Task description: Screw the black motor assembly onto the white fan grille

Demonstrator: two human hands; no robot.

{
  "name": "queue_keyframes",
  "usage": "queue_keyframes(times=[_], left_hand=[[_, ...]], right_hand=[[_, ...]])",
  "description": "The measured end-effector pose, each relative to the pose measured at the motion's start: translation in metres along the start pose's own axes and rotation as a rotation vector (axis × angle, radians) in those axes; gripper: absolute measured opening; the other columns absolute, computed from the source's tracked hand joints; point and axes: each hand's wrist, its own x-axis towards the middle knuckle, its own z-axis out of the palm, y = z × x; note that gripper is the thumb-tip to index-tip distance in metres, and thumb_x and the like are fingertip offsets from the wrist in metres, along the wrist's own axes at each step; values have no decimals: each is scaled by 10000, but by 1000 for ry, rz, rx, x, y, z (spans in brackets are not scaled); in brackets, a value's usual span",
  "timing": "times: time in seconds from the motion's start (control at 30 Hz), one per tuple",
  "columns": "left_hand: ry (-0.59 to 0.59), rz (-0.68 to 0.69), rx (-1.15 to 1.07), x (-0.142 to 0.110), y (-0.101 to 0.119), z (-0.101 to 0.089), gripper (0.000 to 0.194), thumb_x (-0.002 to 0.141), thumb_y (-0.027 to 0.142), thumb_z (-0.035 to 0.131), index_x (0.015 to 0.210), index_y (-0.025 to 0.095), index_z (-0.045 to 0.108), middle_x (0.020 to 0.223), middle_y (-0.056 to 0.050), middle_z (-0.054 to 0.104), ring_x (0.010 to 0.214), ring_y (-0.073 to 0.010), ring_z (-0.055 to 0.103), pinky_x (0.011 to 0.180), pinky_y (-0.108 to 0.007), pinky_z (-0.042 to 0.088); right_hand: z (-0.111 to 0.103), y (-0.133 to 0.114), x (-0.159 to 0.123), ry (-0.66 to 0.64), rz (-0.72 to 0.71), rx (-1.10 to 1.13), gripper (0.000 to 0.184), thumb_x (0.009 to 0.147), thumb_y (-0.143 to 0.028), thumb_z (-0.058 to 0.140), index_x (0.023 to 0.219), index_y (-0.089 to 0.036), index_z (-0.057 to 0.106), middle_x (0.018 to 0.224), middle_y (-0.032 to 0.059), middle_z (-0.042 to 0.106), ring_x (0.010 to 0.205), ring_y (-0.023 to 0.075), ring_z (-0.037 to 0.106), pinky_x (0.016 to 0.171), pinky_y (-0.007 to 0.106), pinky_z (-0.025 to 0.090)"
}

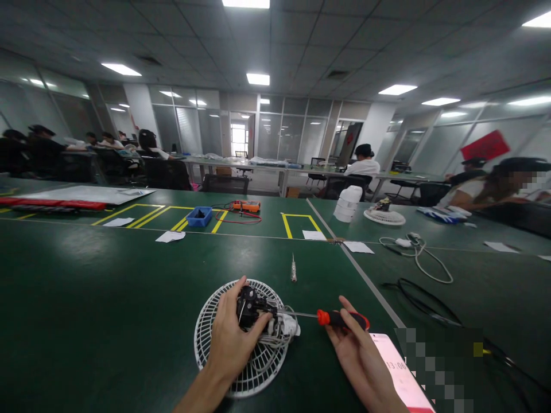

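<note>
A white round fan grille (pixel 206 338) lies flat on the green table in front of me, with a black motor block (pixel 252 307) and white wiring at its centre. My left hand (pixel 232 341) rests on the grille, fingers closed round the motor block. My right hand (pixel 359 358) grips the red and black handle of a screwdriver (pixel 338 319). Its thin shaft points left, with the tip at the motor block.
A small silver screwdriver (pixel 293 269) lies on the table beyond the grille. A phone (pixel 402 376) lies at the lower right beside black cables (pixel 430 304). Farther off are a blue tray (pixel 199 217), an orange meter (pixel 246 205), another fan with a white cable, and seated people.
</note>
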Motion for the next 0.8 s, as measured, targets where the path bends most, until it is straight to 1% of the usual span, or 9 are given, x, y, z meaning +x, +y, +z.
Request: queue_keyframes(times=[0.07,0.13,0.23,0.3,0.4,0.5,0.6,0.7,0.8], left_hand=[[1,-1,-4,0,0,0,726,819,432,758,1447,284,424,1347,-90,601,1240,-285,588,1062,-530,496],[-3,-4,-4,0,1,-1,720,821,433,756,1443,287,424,1346,-87,598,1233,-281,588,1061,-531,495],[-8,-18,4,0,1,-2,730,818,441,760,1445,296,416,1346,-79,592,1227,-275,588,1064,-531,494],[-11,-18,6,0,0,-2,737,814,440,765,1445,297,413,1342,-75,594,1227,-271,586,1065,-524,495],[-8,6,13,0,0,-3,720,818,424,763,1437,291,421,1330,-74,603,1224,-268,587,1063,-513,498],[-9,27,20,1,0,-4,706,819,425,762,1429,288,432,1326,-75,608,1212,-268,593,1057,-508,502],[-18,23,22,1,0,-4,712,819,432,763,1432,291,428,1334,-79,600,1215,-270,590,1058,-510,500],[-17,24,18,1,1,-5,706,820,429,764,1426,289,431,1326,-83,602,1214,-277,588,1056,-521,498],[-14,14,9,1,2,-5,711,819,437,764,1430,294,429,1318,-82,602,1204,-279,589,1048,-524,500]], right_hand=[[0,0,0,-26,-16,11,621,552,-212,953,1115,-246,694,937,-8,738,967,191,711,919,334,578],[0,-1,1,-35,-14,21,580,578,-268,949,1102,-235,702,994,17,745,1022,209,701,944,354,570],[0,-3,1,-22,9,5,562,640,-391,924,1136,-245,705,904,4,732,906,184,706,871,332,592],[1,-4,0,-12,8,-22,587,629,-382,933,1157,-260,704,823,-25,705,821,161,695,834,311,598],[2,-5,-2,-21,4,-38,596,547,-298,972,1087,-246,727,849,-18,711,901,192,705,878,337,595],[1,-6,-1,-38,-16,-44,523,550,-346,975,999,-209,744,881,12,717,976,225,698,895,357,598],[-4,-6,1,-41,-54,-126,492,650,-443,925,1034,-199,740,828,9,700,803,175,689,728,286,619],[-9,-5,4,-39,-46,-190,554,665,-387,926,1146,-215,711,812,0,704,671,136,662,589,223,585],[-11,-4,5,-13,-49,-147,595,598,-264,956,1136,-228,705,928,5,734,847,171,714,760,264,617]])
